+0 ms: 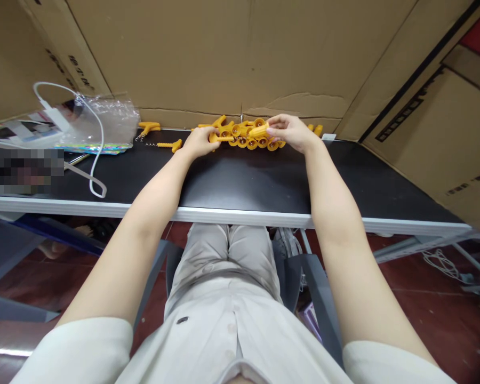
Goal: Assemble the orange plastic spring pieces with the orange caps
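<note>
My left hand (201, 141) is closed around a yellow corkscrew (221, 138), whose handle and straight shaft stick out past the fingertips to the right. Between the fingers of my right hand (290, 132), a ribbed yellow plastic sleeve (258, 131) is pinched, pointing left toward the corkscrew. A gap separates the two pieces. Under and around the sleeve, several yellow round-ended plastic pieces (252, 144) stand packed together on the black table. Left of my left hand lie a corkscrew with a bare metal spiral (176, 145) and another yellow-handled corkscrew (149, 127).
A cardboard wall (240, 58) runs along the back of the black table (248, 184). On the left are a clear plastic bag (112, 120) and a white cable (103, 144). Several more yellow pieces (317, 129) lie behind my right wrist. A blurred patch covers the far left.
</note>
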`<state>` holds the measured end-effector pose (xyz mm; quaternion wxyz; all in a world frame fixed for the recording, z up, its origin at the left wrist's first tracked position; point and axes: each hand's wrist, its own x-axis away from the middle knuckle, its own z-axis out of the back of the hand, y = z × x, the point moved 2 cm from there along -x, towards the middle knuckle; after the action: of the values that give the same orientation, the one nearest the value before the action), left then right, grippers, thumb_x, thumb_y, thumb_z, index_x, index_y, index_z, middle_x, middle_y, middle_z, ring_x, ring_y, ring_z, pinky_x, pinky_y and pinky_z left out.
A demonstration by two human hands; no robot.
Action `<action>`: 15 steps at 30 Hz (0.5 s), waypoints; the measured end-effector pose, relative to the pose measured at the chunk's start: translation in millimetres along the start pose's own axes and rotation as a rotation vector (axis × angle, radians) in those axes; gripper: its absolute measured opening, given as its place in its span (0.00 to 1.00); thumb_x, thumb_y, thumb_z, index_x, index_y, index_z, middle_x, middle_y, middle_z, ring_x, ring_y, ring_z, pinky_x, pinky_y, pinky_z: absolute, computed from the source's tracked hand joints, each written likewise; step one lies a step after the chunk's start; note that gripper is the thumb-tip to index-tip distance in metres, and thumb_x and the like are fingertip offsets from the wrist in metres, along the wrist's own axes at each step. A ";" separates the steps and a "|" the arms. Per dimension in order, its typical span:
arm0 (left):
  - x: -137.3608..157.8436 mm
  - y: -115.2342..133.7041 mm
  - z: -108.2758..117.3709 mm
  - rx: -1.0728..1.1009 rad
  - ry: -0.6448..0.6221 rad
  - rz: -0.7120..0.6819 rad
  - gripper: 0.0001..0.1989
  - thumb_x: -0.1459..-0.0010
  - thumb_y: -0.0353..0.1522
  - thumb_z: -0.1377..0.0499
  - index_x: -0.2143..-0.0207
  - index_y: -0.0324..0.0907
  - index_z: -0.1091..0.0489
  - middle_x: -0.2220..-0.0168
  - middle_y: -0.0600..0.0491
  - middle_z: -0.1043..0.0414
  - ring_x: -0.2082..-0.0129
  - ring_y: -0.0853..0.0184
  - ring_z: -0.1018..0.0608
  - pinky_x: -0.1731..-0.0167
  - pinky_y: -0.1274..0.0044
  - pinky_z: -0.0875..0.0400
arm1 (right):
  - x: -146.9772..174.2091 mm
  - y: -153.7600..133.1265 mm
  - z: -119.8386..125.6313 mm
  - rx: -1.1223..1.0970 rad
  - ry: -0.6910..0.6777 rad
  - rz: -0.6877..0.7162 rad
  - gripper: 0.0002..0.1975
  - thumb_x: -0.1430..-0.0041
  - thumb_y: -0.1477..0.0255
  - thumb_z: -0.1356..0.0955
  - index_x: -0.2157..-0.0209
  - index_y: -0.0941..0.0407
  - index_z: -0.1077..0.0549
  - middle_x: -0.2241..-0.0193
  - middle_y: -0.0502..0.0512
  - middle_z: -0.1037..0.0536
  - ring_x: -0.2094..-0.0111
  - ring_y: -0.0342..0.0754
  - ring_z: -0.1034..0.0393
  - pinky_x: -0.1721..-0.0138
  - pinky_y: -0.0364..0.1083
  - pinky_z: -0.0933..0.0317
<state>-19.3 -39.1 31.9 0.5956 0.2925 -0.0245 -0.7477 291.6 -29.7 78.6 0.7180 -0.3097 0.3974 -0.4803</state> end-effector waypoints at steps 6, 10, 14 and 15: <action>0.0 2.0 -0.3 0.003 0.009 -0.002 0.22 0.37 0.34 0.35 0.41 0.43 0.19 0.51 0.46 0.17 0.46 0.50 0.19 0.38 0.67 0.26 | -1.3 6.7 -13.0 0.082 -0.012 -0.031 0.18 0.43 0.74 0.18 0.54 0.51 0.21 0.51 0.55 0.16 0.48 0.57 0.16 0.40 0.62 0.18; 0.9 5.2 1.1 -0.013 -0.013 0.007 0.24 0.36 0.34 0.35 0.38 0.40 0.20 0.47 0.44 0.17 0.43 0.50 0.19 0.35 0.67 0.28 | -6.1 10.7 -14.3 0.174 0.013 -0.019 0.21 0.43 0.71 0.18 0.49 0.51 0.19 0.47 0.56 0.16 0.43 0.58 0.17 0.38 0.60 0.19; 0.9 4.9 1.1 0.002 -0.016 -0.001 0.25 0.36 0.34 0.36 0.38 0.40 0.20 0.46 0.42 0.17 0.43 0.48 0.19 0.34 0.64 0.28 | -6.2 9.8 -13.0 0.247 0.045 -0.027 0.24 0.43 0.71 0.18 0.45 0.51 0.20 0.45 0.57 0.15 0.39 0.58 0.19 0.34 0.60 0.22; 0.7 4.8 0.8 0.007 -0.013 -0.008 0.24 0.36 0.34 0.36 0.38 0.41 0.19 0.47 0.43 0.17 0.43 0.48 0.19 0.34 0.64 0.28 | -5.3 9.0 -13.3 0.243 0.042 -0.031 0.23 0.43 0.71 0.18 0.46 0.51 0.20 0.46 0.57 0.15 0.39 0.58 0.19 0.34 0.59 0.22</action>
<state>-15.5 -41.3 34.1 0.5915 0.2901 -0.0299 -0.7517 282.8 -22.5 66.0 0.7341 -0.2162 0.3464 -0.5426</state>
